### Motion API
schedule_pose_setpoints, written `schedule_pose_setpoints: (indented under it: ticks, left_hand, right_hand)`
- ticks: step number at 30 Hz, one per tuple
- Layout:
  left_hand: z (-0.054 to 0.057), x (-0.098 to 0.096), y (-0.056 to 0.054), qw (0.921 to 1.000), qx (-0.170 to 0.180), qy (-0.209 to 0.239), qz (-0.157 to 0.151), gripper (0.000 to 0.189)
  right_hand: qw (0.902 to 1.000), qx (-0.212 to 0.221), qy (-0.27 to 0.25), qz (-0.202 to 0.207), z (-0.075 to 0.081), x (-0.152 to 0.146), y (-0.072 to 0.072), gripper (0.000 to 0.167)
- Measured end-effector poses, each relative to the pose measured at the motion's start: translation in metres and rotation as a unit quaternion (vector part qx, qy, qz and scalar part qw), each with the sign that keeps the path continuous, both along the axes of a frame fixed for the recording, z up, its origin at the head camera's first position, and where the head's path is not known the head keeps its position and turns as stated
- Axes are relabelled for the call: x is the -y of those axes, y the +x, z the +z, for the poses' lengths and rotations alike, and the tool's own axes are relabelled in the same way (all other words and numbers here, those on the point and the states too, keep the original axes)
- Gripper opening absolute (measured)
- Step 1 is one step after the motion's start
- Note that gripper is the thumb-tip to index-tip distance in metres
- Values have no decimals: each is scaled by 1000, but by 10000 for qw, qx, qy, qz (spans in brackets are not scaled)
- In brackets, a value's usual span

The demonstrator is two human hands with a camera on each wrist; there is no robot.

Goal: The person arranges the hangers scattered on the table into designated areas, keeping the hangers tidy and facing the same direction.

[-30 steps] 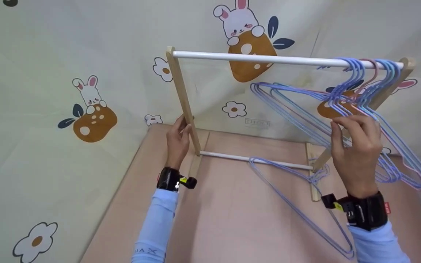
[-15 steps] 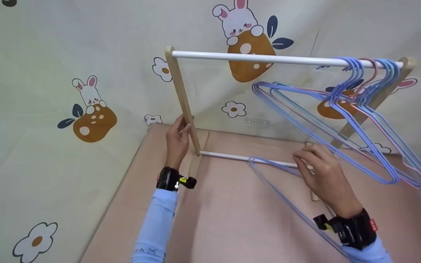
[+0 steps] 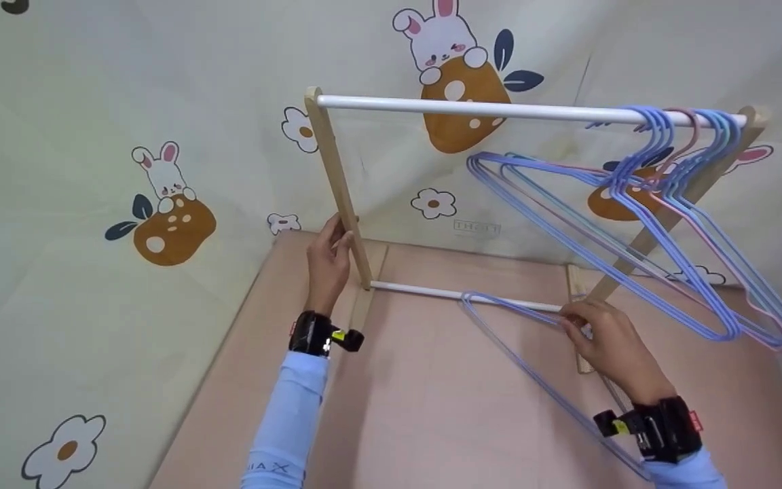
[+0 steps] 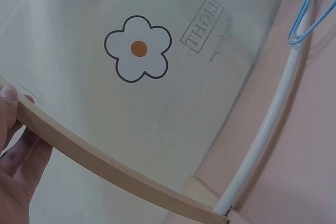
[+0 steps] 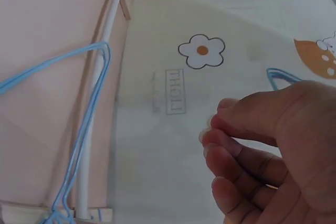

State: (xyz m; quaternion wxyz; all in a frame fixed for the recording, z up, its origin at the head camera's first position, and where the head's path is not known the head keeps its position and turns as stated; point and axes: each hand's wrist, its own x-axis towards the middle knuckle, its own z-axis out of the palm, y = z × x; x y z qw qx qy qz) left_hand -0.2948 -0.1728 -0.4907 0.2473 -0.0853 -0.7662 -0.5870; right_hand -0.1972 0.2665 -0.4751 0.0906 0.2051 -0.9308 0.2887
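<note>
My left hand point(image 3: 328, 268) grips the left wooden post point(image 3: 332, 159) of a small clothes rack, thumb on one face and fingers behind, as the left wrist view shows too. At the right end of the rack's lower white bar point(image 3: 418, 290), my right hand point(image 3: 611, 346) overlaps the neck of a few blue wire hangers point(image 3: 581, 418) that lean across that bar. In the right wrist view its fingers are loosely bent, thumb near the fingertips, with nothing between them; the blue hangers point(image 5: 89, 108) are off to the left. Their hooks are hidden in the head view.
Several blue, teal and pink hangers point(image 3: 677, 262) hang at the right end of the upper white bar point(image 3: 472, 107), above my right hand. The rack stands on a pink surface point(image 3: 445, 394) against a pale printed backdrop point(image 3: 228, 81). The right wooden post point(image 3: 662, 227) shows behind the hangers.
My right hand has left the hanging hangers and moved down and left to the leaning hangers' neck by the lower bar. My left hand keeps its grip on the post.
</note>
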Motion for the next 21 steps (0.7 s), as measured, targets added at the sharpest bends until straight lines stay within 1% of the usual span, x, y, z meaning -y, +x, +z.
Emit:
schedule_pose_setpoints:
  ticks: [4, 10, 15, 21]
  left_hand:
    - [0, 0, 1, 10000, 74, -26, 16, 45]
    - [3, 1, 3, 10000, 82, 1, -19, 45]
    - [3, 1, 2, 10000, -2, -44, 9, 44]
    - [2, 0, 2, 10000, 23, -11, 6, 43]
  right_hand:
    - [9986, 373, -1, -363, -14, -22, 0, 15]
    - [9950, 783, 28, -623, -38, -50, 0, 16]
    - [9886, 1317, 6, -734, -55, -59, 2, 19]
    - [9790, 1741, -92, -1061, -70, -62, 4, 25]
